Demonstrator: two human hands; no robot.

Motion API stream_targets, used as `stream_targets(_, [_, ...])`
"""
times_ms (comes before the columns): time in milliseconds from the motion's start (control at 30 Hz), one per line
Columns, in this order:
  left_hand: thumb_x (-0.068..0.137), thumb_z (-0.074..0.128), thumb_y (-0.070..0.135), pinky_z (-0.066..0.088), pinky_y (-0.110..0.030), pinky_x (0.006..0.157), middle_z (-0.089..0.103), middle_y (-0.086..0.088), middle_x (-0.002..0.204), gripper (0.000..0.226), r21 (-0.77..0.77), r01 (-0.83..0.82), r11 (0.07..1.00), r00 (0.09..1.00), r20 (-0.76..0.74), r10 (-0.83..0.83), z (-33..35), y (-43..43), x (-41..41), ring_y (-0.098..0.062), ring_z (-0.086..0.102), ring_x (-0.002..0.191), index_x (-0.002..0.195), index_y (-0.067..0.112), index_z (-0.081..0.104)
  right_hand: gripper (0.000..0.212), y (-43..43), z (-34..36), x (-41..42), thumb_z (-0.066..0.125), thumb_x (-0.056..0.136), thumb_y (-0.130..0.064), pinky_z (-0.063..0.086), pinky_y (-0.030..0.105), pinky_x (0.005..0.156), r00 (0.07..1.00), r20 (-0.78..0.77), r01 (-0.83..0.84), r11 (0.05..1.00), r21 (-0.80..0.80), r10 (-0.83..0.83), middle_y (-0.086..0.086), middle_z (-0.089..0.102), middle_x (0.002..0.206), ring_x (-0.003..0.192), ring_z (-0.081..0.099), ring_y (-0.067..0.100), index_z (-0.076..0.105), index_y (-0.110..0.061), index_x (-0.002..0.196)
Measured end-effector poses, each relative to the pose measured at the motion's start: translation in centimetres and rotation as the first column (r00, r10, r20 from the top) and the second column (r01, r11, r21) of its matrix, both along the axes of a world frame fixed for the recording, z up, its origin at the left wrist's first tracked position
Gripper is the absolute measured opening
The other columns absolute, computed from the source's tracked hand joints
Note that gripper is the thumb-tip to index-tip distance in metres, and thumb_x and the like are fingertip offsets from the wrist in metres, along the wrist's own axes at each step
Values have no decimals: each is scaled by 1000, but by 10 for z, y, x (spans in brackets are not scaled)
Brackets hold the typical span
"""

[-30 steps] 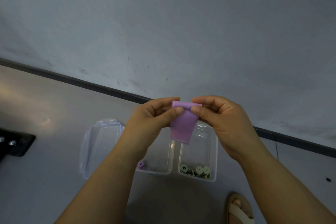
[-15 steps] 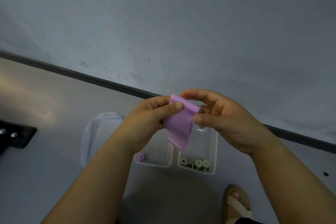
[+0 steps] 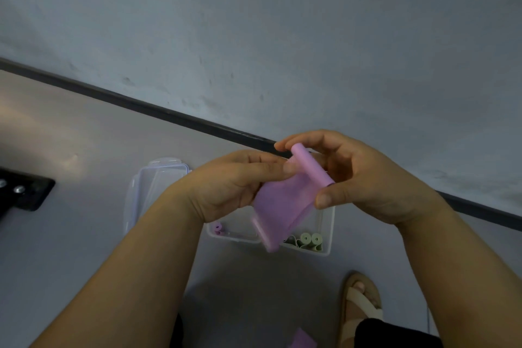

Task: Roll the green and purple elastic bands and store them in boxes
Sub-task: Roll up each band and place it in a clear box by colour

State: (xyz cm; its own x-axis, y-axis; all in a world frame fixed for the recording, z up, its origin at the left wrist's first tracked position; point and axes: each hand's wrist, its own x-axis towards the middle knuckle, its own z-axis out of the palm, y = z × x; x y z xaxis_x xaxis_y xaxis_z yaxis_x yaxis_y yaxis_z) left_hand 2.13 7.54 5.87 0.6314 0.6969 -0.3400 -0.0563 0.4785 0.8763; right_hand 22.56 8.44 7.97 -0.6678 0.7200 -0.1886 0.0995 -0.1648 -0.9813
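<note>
Purple band (image 3: 285,206): held in the air above the boxes, top end wound into a tight roll, the rest hanging loose.
Left hand (image 3: 234,181): fingers curled, pinching the band just below the roll.
Right hand (image 3: 364,178): fingers and thumb curled round the roll.
Left box (image 3: 234,237): on the floor, one small purple roll (image 3: 217,227) inside.
Right box (image 3: 329,223): touching the left box, green rolls (image 3: 310,239) inside.
</note>
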Motion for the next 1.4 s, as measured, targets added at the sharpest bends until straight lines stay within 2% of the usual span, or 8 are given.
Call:
stream_targets(200, [41, 86, 51, 48, -47, 93, 73, -6, 86, 54, 83, -38, 996, 972, -230, 56, 0, 1, 3, -25, 64, 86, 83, 18, 77, 71, 1, -2, -1, 86, 51, -38, 52, 24, 78, 980, -174, 87, 993, -77, -99, -7, 67, 110, 104, 63, 14, 57, -21, 113])
stream_targets(367, [55, 76, 40, 49, -34, 78, 71, 0, 82, 35, 74, -75, 995, 978, -188, 87, 3, -1, 8, -15, 61, 78, 84, 21, 76, 63, 1, -4, -4, 85, 53, -39, 52, 24, 75, 963, -238, 105, 989, -103, -127, -7, 68, 108, 101, 63, 11, 62, -25, 111])
stream_targets(467, [71, 68, 42, 49, -40, 86, 71, -7, 98, 27, 7, -216, 976, 969, -126, 215, 4, -1, 11, -20, 61, 89, 88, 23, 76, 62, 3, -5, -3, 86, 51, -40, 50, 25, 73, 952, -260, 136, 985, -109, -161, -7, 67, 109, 102, 61, 11, 64, -28, 108])
stream_targets(567, [74, 69, 41, 48, -32, 75, 71, -3, 84, 24, 20, -287, 958, 946, -148, 287, 6, 0, 11, -14, 61, 75, 79, 19, 76, 71, 3, -5, -2, 87, 52, -35, 51, 21, 72, 947, -265, 152, 981, -119, -179, -6, 67, 111, 101, 62, 10, 56, -19, 114])
stream_targets(767, [58, 68, 32, 49, -17, 57, 71, 3, 73, 18, 52, -254, 966, 956, -136, 259, 9, -1, 7, -6, 63, 65, 68, 21, 76, 70, 3, -5, 2, 87, 50, -34, 53, 22, 75, 963, -195, 176, 982, -69, -186, -6, 68, 112, 102, 64, 12, 57, -18, 111])
stream_targets(1000, [61, 80, 24, 48, -18, 56, 69, 3, 70, 8, 57, -216, 975, 960, -172, 223, 7, 1, 5, -8, 60, 62, 65, 22, 74, 62, 2, -4, 3, 88, 45, -39, 53, 20, 72, 973, -143, 180, 983, -24, -182, -10, 69, 106, 97, 65, 8, 65, -26, 101])
stream_targets(1200, [58, 82, 40, 49, -30, 76, 73, -6, 85, 33, 60, -186, 981, 960, -200, 194, 6, -1, 6, -16, 64, 77, 83, 19, 77, 63, 0, -4, 2, 80, 50, -15, 53, 21, 75, 990, -57, 126, 992, -17, -127, -11, 67, 110, 103, 64, 11, 58, -24, 109])
stream_targets(1400, [60, 77, 37, 51, -39, 84, 73, -9, 92, 36, 79, -179, 981, 948, -253, 193, 2, 1, 5, -21, 65, 86, 87, 14, 76, 61, 0, -4, 4, 78, 55, -17, 56, 28, 79, 998, 38, 54, 998, 10, -55, -10, 64, 114, 102, 63, 22, 58, -30, 111])
